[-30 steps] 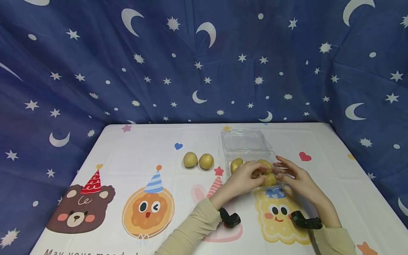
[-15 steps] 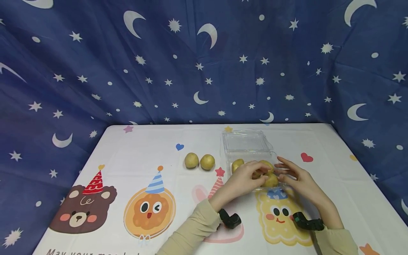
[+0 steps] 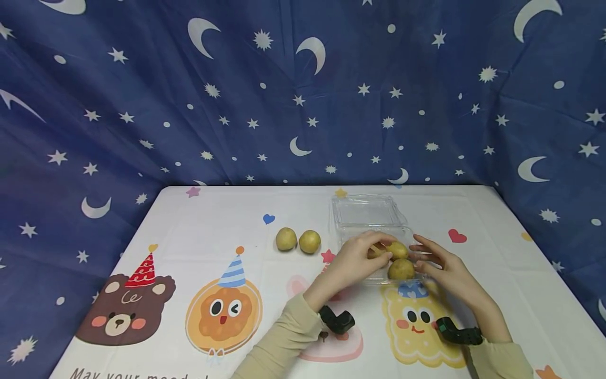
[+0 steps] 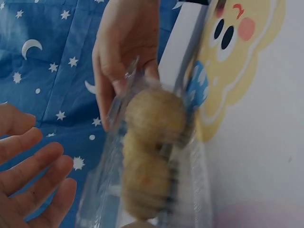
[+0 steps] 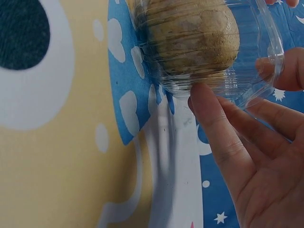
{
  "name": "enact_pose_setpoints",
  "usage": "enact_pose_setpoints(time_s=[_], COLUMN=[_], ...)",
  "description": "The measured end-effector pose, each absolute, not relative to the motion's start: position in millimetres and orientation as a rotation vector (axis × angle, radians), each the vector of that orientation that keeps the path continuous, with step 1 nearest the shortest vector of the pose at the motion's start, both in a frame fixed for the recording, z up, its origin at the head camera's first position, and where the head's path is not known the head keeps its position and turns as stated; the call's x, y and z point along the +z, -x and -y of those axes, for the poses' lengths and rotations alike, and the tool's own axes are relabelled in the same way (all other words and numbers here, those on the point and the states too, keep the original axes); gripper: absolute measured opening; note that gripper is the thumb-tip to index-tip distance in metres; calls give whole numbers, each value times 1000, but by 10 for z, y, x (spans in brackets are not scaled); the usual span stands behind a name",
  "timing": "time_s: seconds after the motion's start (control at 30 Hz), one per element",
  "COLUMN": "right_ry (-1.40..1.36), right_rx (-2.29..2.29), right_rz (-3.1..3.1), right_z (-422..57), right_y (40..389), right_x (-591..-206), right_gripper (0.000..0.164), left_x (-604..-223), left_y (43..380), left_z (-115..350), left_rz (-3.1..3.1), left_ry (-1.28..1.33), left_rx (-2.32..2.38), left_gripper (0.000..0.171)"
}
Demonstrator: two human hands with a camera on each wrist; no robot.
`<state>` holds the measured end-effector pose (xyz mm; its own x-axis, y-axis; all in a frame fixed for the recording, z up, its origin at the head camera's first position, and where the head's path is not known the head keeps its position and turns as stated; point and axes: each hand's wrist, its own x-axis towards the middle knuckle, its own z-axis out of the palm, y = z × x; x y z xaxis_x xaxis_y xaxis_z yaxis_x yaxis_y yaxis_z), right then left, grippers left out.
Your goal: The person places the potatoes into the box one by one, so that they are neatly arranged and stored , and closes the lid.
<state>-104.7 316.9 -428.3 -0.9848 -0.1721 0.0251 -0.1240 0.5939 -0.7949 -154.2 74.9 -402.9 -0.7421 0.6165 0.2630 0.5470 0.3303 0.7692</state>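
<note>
A clear plastic clamshell box (image 3: 352,230) lies with its lid (image 3: 366,211) folded back, potatoes in its tray. One potato (image 3: 401,269) is at the near right corner, another potato (image 3: 398,250) just behind it. My left hand (image 3: 352,263) reaches over the tray's left part, hiding some of the contents. Its fingers (image 4: 35,183) are spread and gently bent, apart from the potatoes in the left wrist view. At the tray's right side is my right hand (image 3: 447,271), thumb (image 5: 221,133) against the plastic wall and fingers loosely extended along the rim.
Two more potatoes, a left one (image 3: 286,239) and a right one (image 3: 310,241), rest on the tablecloth left of the box. The white cloth (image 3: 213,216) carries printed cartoon figures. A blue curtain (image 3: 265,126) with moons and stars hangs behind the table.
My left hand has shifted slightly left, covering the leftmost potato in the tray and uncovering more of the right ones. My right hand stays at the box's side. The head view has shifted slightly.
</note>
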Motion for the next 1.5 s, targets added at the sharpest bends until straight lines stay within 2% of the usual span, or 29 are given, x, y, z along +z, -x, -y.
enact_pose_setpoints(time_s=[0.7,0.97,1.5], right_ry=[325,259,227], right_rx=[-1394,-1366,-1372], right_rz=[-2747,-2740,-2739], right_z=[-3184,-3159,-3154], right_y=[1051,1044,1033], right_x=[-4263,-4278,-4287], right_gripper=[61,62,62], left_x=[-3869,-3819,-3904], left_y=[1767,1821,1850], left_z=[-352,-169,294], left_rz=[-2583,-2644,-2747], left_ry=[-966,-896,-726], left_rx=[1619,1674,1655], left_gripper=[31,31,29])
